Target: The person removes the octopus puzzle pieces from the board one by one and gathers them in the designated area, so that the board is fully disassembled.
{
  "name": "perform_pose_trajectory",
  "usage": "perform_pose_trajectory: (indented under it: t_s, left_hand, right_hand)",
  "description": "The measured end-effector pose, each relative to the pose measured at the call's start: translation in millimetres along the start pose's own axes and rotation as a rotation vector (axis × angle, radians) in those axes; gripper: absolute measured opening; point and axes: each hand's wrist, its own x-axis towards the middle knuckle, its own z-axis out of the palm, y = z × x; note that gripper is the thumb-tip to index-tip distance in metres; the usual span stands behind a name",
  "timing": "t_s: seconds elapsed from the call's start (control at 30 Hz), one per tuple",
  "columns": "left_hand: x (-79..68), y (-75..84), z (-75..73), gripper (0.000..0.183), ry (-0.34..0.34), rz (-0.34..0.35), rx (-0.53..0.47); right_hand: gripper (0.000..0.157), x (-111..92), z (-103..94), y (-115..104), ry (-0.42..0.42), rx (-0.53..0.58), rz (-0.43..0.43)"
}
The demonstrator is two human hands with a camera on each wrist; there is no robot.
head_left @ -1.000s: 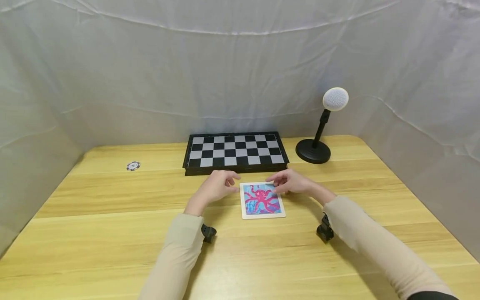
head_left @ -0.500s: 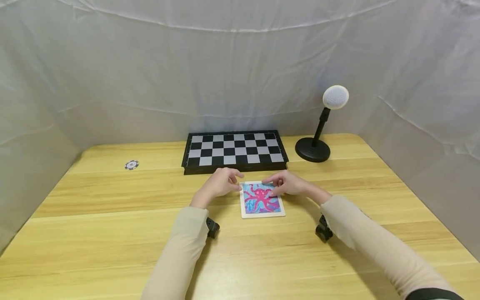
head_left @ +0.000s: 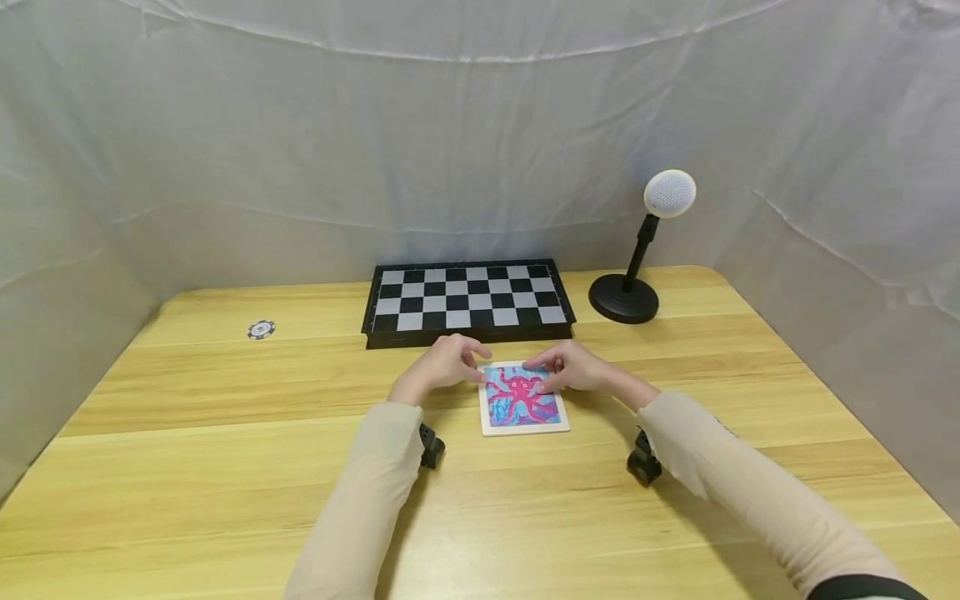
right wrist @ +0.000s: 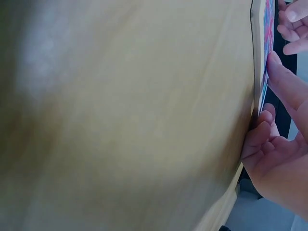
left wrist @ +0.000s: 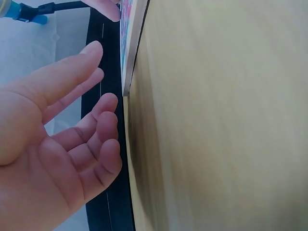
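Head view | left fingers loosely parted | right fingers pinching square, pale-edged tile

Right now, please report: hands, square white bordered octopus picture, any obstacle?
Left hand open near octopus picture; right hand at its right side, grip unclear. Picture flat on yellow wooden table. Nothing seen blocking; black chequered board close behind.

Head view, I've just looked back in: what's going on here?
A person is working at the octopus picture, which lies on the wooden table in front of the checkered board. The right hand reaches over its right side, thumb on its face; whether it grips is unclear. The left hand is at the left edge, holding nothing. The poker chip and microphone are untouched.
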Motion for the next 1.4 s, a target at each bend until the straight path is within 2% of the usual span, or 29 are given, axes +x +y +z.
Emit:
perform_pose_trajectory:
  t_s: [0.4, 0.8, 0.97, 1.4]
  left_hand:
    - [4.9, 1.0, 1.8, 0.024, -0.056, -0.056, 0.030]
    - [6.6, 5.2, 2.3, 0.022, -0.054, -0.086, 0.066]
    - [8.1, 6.1, 2.8, 0.021, -0.047, -0.086, 0.050]
    - [9.7, 9.8, 4.9, 0.020, -0.045, -0.099, 0.051]
  right_hand:
    - [0.040, -0.5, 1.3, -1.0, -0.001, -0.002, -0.024]
    - [0.041, 0.1, 2.5, -6.8, 0.002, -0.043, 0.001]
    - [0.041, 0.3, 2.4, -8.3, -0.002, -0.047, 0.020]
    - [0.039, -1.0, 3.7, -10.6, -0.027, -0.071, 0.004]
